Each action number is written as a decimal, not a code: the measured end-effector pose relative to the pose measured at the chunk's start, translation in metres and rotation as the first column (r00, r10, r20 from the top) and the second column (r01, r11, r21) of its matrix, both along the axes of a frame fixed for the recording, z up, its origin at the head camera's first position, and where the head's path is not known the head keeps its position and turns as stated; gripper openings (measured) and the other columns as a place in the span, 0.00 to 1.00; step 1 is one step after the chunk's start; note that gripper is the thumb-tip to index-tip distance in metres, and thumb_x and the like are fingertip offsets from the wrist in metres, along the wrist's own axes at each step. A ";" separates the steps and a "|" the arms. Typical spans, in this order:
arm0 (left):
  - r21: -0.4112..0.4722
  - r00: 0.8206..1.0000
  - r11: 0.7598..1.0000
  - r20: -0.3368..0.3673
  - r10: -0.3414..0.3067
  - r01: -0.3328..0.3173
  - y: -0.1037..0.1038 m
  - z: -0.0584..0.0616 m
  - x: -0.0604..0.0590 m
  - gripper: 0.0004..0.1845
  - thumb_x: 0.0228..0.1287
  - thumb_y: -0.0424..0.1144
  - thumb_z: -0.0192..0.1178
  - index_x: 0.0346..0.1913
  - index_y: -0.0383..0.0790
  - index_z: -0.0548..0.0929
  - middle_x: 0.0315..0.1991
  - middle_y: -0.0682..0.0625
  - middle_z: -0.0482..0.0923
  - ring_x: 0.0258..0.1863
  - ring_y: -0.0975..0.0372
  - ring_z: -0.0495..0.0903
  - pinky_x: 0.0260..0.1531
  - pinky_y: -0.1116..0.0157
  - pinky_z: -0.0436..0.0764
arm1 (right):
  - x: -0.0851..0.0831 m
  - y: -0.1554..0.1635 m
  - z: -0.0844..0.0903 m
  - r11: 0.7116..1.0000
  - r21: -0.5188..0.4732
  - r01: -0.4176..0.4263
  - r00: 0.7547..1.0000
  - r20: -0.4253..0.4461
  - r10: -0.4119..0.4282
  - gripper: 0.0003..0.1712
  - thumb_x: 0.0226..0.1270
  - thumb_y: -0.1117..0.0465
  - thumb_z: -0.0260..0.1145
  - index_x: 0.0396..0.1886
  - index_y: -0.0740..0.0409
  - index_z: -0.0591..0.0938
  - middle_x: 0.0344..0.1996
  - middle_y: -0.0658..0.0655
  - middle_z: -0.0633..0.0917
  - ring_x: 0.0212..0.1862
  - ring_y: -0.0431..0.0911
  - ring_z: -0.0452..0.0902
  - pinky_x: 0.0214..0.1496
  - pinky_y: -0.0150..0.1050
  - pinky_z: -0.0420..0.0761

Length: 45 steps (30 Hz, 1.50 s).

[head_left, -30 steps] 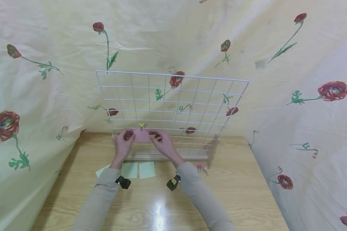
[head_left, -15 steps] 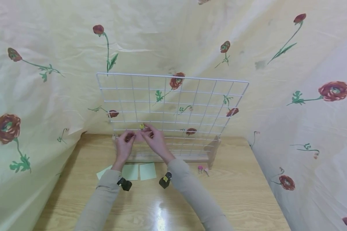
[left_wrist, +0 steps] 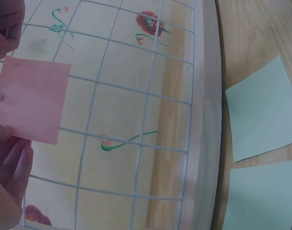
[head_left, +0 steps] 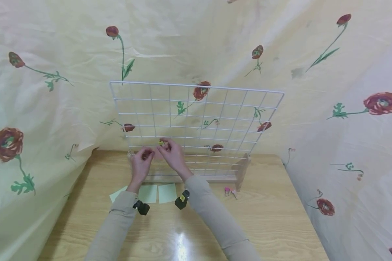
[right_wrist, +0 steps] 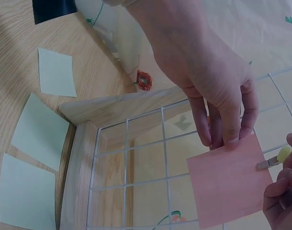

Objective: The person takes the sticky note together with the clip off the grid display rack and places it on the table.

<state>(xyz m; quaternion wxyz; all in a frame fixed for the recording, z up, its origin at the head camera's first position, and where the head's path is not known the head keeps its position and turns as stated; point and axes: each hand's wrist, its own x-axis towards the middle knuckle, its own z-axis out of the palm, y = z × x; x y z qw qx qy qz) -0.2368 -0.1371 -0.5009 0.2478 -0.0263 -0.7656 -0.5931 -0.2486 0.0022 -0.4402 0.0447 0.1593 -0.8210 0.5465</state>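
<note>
A square pink sticky note lies against a white wire grid panel. My left hand pinches the note's left edge between thumb and fingers. At the note's top edge sits a small clip with a yellow head, its metal end over the paper. My right hand has its thumb and index finger around that yellow head and pinches it. In the left wrist view only the clip's metal tip shows beside the pink note; its yellow head is cut off there.
Three pale green notes lie on the wooden table, including a middle note and a right one. Right of them are a bright pink clip and a paler clip. A wooden stand holds the grid; floral cloth hangs around.
My right hand has left the note's right edge and moved up and left to the yellow clip. The left hand has stayed at the note's left edge.
</note>
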 end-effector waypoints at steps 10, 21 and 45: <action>0.011 0.999 1.000 -0.038 0.001 0.000 0.003 -0.003 -0.002 0.04 0.59 0.20 0.62 0.37 0.25 0.81 0.35 0.33 0.82 0.36 0.43 0.83 0.37 0.73 0.82 | 0.001 -0.001 -0.006 0.993 -0.084 0.079 0.996 -0.041 -0.082 0.10 0.62 0.69 0.66 0.44 0.64 0.83 0.17 0.48 0.67 0.19 0.38 0.60 0.18 0.28 0.59; 0.015 0.999 1.000 -0.032 0.003 -0.003 0.004 -0.006 -0.002 0.05 0.59 0.20 0.62 0.38 0.25 0.81 0.36 0.33 0.83 0.37 0.43 0.83 0.38 0.66 0.84 | 0.002 -0.002 -0.015 0.987 -0.098 0.126 0.975 -0.172 -0.141 0.07 0.60 0.70 0.69 0.38 0.65 0.85 0.23 0.48 0.66 0.27 0.39 0.62 0.27 0.28 0.66; 0.037 0.999 0.999 -0.002 -0.039 0.039 -0.003 0.004 0.003 0.04 0.59 0.19 0.61 0.37 0.22 0.81 0.35 0.31 0.82 0.35 0.45 0.82 0.32 0.79 0.79 | 0.001 0.012 -0.022 0.971 -0.225 0.084 0.946 -0.287 -0.149 0.04 0.58 0.74 0.69 0.34 0.69 0.84 0.23 0.57 0.71 0.27 0.39 0.63 0.25 0.25 0.63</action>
